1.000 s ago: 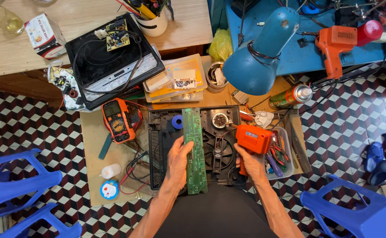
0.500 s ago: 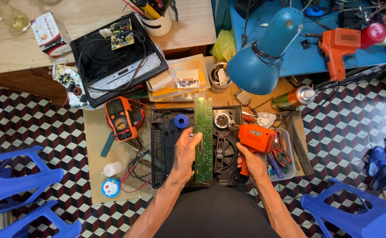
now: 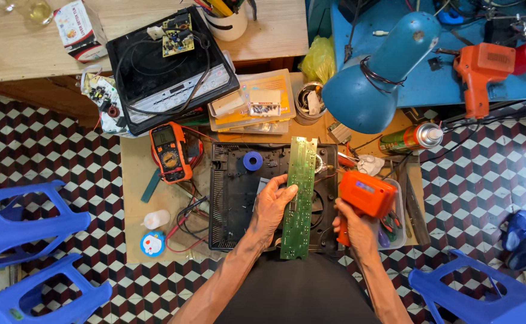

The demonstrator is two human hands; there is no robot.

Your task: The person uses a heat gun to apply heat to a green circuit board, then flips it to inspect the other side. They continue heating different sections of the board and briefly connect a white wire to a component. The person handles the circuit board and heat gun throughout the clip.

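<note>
My left hand (image 3: 271,207) grips a long green circuit board (image 3: 299,192) and holds it upright over an open black appliance base (image 3: 233,192). My right hand (image 3: 354,227) is closed on the handle of an orange soldering gun (image 3: 366,195), just right of the board. The gun's tip points toward the board's upper right edge; whether it touches is unclear. A blue tape roll (image 3: 253,160) lies inside the base.
An orange multimeter (image 3: 170,152) lies left of the base. A black induction cooker (image 3: 170,66) rests on the wooden bench. A blue desk lamp (image 3: 377,75), spray can (image 3: 412,138), orange drill (image 3: 482,69) and blue plastic stools (image 3: 29,216) surround the work board.
The camera view has shifted slightly. Both hands stay at the base, with the circuit board and the soldering gun held much as before.
</note>
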